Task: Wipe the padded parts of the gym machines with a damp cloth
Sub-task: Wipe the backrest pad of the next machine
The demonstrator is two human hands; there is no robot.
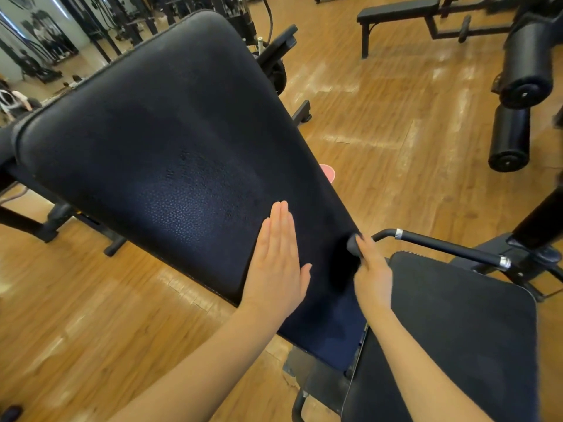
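A large black padded backrest (158,141) slopes across the middle of the view, and part of it looks damp. My left hand (275,263) lies flat on its lower part, fingers straight and together. Just to the right, my right hand (371,272) has its fingers curled round a dark bunched cloth (347,263), held against the backrest's lower right edge. The cloth is hard to tell from the black pad. The black seat pad (457,330) sits below and to the right of my right hand.
A black handle bar (441,246) with silver rings runs right from beside my right hand. Roller pads (527,62) stand at the far right, and a flat bench (399,9) sits at the back. Wooden floor surrounds the machine. A person's arm shows at the far left.
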